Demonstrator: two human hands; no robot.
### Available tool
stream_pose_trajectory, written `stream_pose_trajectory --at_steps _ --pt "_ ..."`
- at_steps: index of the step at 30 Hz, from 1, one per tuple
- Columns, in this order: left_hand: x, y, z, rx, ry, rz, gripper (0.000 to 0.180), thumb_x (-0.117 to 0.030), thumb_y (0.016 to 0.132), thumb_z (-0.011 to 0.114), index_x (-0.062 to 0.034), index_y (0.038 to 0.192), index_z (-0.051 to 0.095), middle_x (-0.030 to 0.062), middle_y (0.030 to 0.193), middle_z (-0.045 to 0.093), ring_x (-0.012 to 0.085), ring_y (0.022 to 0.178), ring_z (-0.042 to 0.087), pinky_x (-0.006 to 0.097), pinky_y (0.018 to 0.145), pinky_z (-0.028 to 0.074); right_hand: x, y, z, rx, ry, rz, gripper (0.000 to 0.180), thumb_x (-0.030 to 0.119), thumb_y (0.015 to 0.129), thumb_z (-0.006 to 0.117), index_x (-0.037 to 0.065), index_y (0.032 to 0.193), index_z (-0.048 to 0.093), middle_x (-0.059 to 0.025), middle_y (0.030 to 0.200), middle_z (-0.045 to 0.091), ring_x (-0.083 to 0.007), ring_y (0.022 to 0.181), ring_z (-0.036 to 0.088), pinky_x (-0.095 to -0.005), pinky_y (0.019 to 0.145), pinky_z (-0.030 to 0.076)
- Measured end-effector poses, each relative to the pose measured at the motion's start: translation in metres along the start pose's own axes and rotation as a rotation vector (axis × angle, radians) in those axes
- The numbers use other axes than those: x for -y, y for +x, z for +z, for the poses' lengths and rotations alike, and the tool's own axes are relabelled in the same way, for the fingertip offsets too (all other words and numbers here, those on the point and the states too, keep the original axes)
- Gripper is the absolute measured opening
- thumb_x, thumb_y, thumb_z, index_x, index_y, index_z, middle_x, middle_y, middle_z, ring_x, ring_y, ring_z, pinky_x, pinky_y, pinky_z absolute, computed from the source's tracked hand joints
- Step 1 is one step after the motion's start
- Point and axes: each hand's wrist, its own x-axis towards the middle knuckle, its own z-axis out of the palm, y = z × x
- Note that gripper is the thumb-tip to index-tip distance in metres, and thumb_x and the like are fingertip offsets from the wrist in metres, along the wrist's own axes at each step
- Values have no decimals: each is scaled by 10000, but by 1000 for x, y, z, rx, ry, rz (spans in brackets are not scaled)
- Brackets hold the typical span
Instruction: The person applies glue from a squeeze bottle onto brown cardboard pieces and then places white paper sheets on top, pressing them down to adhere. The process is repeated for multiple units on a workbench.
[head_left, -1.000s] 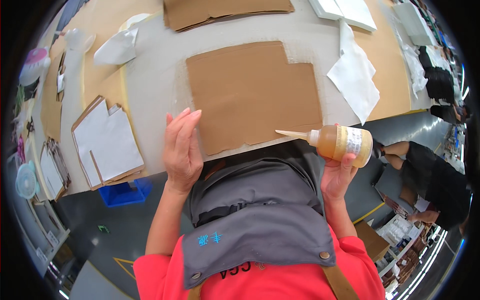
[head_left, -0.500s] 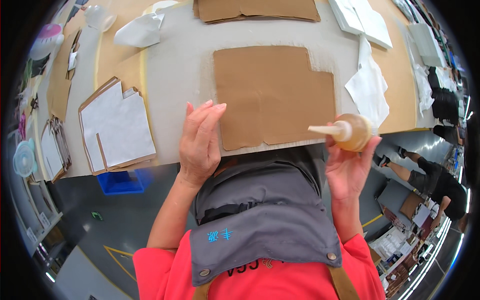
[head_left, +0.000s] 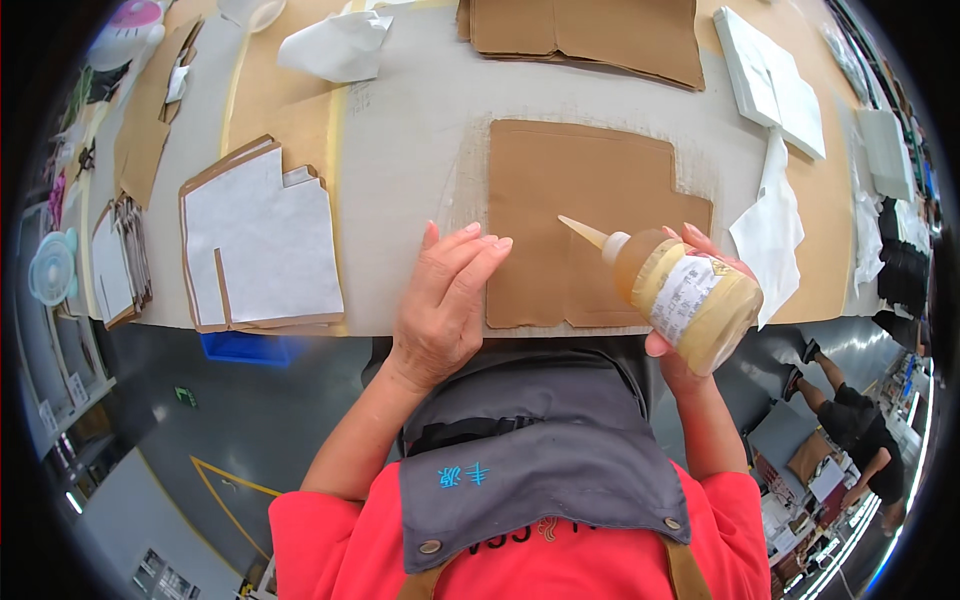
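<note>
My right hand (head_left: 680,368) is wrapped round a squeeze bottle (head_left: 690,298) with amber contents, a pale label and a long pointed nozzle. The bottle is tilted, its nozzle tip over a flat brown sheet (head_left: 560,285) that has a notched upper right corner. Along the sheet's front edge run small cuts. My left hand (head_left: 440,305) is open and holds nothing; its fingers are stretched out, with the fingertips by the sheet's left edge. Whether they touch it I cannot tell.
White-faced brown pieces (head_left: 265,240) lie stacked at left. A brown stack (head_left: 590,35) is at the back. Crumpled white sheets (head_left: 335,48) and a white pad (head_left: 770,80) are on the table (head_left: 400,150). A blue bin (head_left: 250,347) stands below. A person (head_left: 860,415) is at far right.
The squeeze bottle has swung from nearly level to showing its label and base, its nozzle now pointing up-left over the sheet. My left hand stays beside the sheet. The view has shifted.
</note>
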Motion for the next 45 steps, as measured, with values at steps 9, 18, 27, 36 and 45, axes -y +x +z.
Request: stream_pose_trajectory --at_steps 9,18,27,36,45 --pt "2 -1 1 4 -20 -7 363 98 895 547 -37 1220 640 91 1168 661 294 1160 617 497 1131 369 10 -3 -7 -66 -48 116 1024 539 547 930 55 1275 396 -255 1311 555 -375 1208 573 -532 1037 481" --pt "2 -2 1 -4 -21 6 388 117 876 536 -27 1222 635 98 1165 660 300 1153 620 494 1123 377 21 -1 -12 -106 -92 271 985 598 795 752 20 1460 313 -233 1431 474 -333 1340 465 -482 1131 358" --pt "2 -2 3 -20 -2 20 401 132 874 539 -36 1226 631 89 1150 655 289 1143 623 489 1114 390 33 -11 -11 -222 66 410 1026 579 681 846 33 1410 374 -207 1420 487 -288 1312 480 -438 1088 413" --pt "3 -3 4 -36 19 43 381 112 898 543 -43 1238 619 82 1145 655 280 1151 619 482 1117 392 42 -40 -28 -137 28 457 1045 619 653 841 56 1393 365 -189 1379 508 -303 1306 485 -463 1089 410" --pt "4 -3 6 -38 18 36 462 119 842 568 -74 1259 625 63 1160 645 263 1158 600 489 1134 379 27 -66 -50 68 -38 115 1084 683 643 812 103 1379 269 -209 1361 499 -359 1252 533 -539 1070 435"
